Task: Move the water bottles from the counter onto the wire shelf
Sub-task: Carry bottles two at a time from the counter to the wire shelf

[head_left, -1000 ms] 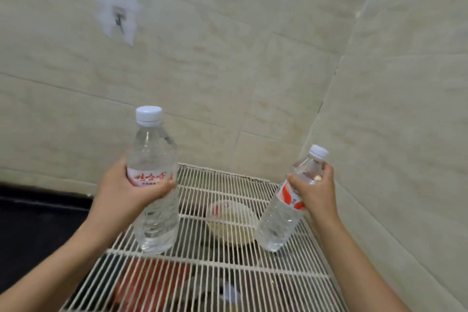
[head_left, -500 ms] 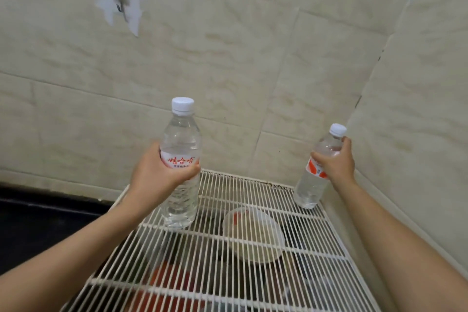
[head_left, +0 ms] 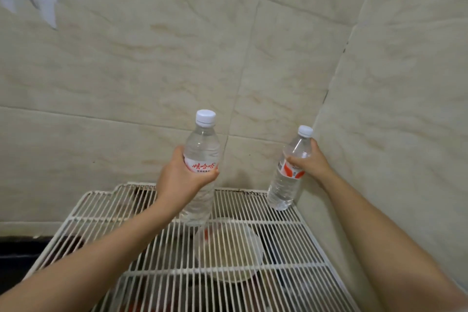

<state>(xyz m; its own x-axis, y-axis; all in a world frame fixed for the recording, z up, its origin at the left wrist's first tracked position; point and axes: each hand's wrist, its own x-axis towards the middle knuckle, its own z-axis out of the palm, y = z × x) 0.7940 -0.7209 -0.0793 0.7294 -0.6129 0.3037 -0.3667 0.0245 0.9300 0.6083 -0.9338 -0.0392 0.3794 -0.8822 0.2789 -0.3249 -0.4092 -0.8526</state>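
Room: tiled corner, beige wall behind and to the right, white wire shelf below.
Change: against half a second back, both bottles sit deeper toward the back wall; the left one has gone from the shelf's left part to its middle, the right one is tucked closer into the corner.
Left bottle: clear, full, white cap, red-and-white label; upright, leaning slightly, base at or just over the wires, contact not clear.
Right bottle: clear, white cap, red-and-white label; tilted with cap toward the right wall, base at the shelf's back right corner.
Left hand: wrapped round the left bottle at its label, fingers curled across the front.
Right hand: closed round the right bottle's shoulder, just under the neck.
Below shelf: pale bowl seen through the wires, red shapes further down, blurred.
Far left: dark counter beside the shelf.
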